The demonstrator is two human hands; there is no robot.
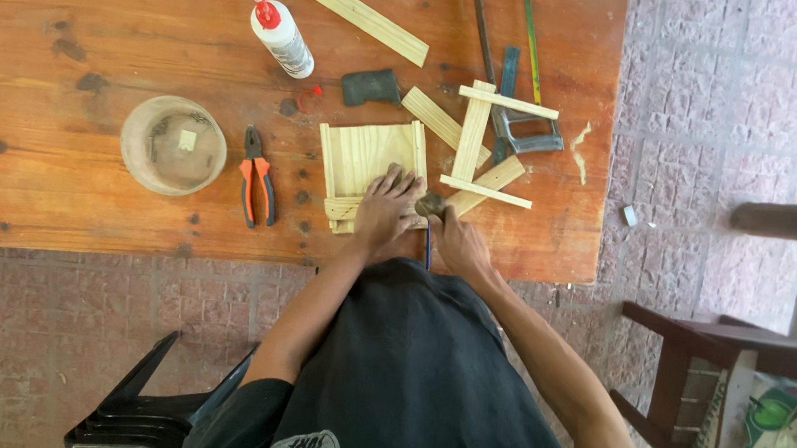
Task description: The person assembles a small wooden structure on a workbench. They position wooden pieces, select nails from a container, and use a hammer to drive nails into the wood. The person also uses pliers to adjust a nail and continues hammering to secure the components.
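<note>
A small pale wooden frame (pixel 366 157) with raised side strips lies on the orange-brown wooden table (pixel 96 196), close to its near edge. My left hand (pixel 385 209) presses flat on the frame's near end, fingers spread. My right hand (pixel 453 241) grips a hammer (pixel 431 206) by its blue handle, with the dark head right at the frame's near right corner. Several loose wooden slats (pixel 470 132) lie crossed just to the right of the frame.
Orange-handled pliers (pixel 258 188) and a round shallow bowl (pixel 173 144) lie left of the frame. A white glue bottle with a red cap (pixel 283 37), a dark block (pixel 370 87), a hacksaw (pixel 515 120) and long slats (pixel 365 19) lie farther back. A dark wooden chair (pixel 703 363) stands at right.
</note>
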